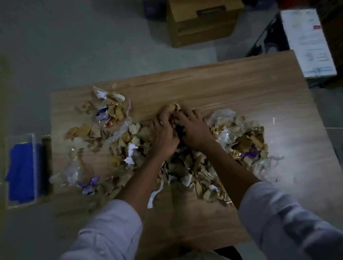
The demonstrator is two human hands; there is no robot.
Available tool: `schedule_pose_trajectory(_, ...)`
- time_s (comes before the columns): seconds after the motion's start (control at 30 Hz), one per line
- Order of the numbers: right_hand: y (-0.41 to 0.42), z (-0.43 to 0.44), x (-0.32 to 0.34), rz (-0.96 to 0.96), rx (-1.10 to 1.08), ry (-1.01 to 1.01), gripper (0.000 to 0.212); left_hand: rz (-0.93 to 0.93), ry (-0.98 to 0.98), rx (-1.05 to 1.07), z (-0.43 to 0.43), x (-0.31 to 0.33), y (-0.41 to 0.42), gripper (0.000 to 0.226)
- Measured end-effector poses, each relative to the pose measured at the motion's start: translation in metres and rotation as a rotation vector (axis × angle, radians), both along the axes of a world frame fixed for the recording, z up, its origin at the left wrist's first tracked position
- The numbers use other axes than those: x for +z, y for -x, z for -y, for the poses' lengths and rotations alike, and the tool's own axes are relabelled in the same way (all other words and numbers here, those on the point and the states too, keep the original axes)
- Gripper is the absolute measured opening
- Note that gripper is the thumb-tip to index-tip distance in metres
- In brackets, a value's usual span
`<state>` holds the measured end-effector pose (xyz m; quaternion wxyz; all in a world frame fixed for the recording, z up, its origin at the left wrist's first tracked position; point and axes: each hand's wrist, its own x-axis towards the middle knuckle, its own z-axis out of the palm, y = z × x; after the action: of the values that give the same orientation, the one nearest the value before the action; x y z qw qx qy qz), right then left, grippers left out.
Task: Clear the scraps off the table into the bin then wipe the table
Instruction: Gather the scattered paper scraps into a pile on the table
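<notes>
A person in pale long sleeves (106, 238) leans over a wooden desk (247, 79) littered with scraps (193, 166), mostly torn brown paper mixed with white shreds, clear plastic film and a few purple wrappers (89, 184). The litter spreads across the middle of the desk from its left edge to right of centre, thickest just in front of the person's forearms. The left hand (164, 133) and the right hand (196, 129) meet at the far side of the heap, knuckles up and close together, fingers curled down into the paper and clutching a wad of brown scraps between them. Against the left edge of the desk, lower down, stands a clear plastic container (34, 149) with a blue cloth (21, 170) lying inside it. Beyond the far edge of the desk a cardboard box (202, 13) rests on the grey floor (44, 48), and a white box with a printed label (308, 42) sits by the desk's far right corner. The scene is dimly lit and slightly blurred.
</notes>
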<state>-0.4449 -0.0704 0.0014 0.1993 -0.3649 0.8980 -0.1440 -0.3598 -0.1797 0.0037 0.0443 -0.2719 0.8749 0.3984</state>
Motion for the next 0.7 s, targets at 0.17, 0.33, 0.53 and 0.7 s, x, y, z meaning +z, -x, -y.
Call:
schedule_pose_trajectory(0.17,-0.006,-0.009,0.011,0.0,0.024,0.254,0.035,-0.025,-0.287,0.19,-0.013,0.034,0.003,0.058)
schedule_pose_trajectory(0.33,-0.026,-0.035,0.041,-0.111,-0.068,0.471,0.037,-0.088,-0.252,0.118,-0.042,0.058,-0.013,0.039)
schedule_pose_trajectory(0.53,-0.069,-0.08,0.046,-0.096,-0.137,0.359,0.039,-0.007,-0.229,0.109,-0.081,0.065,-0.051,0.038)
schedule_pose_trajectory(0.7,-0.078,-0.082,0.052,-0.127,-0.147,0.181,0.04,-0.054,0.171,0.088,-0.072,0.065,-0.089,0.032)
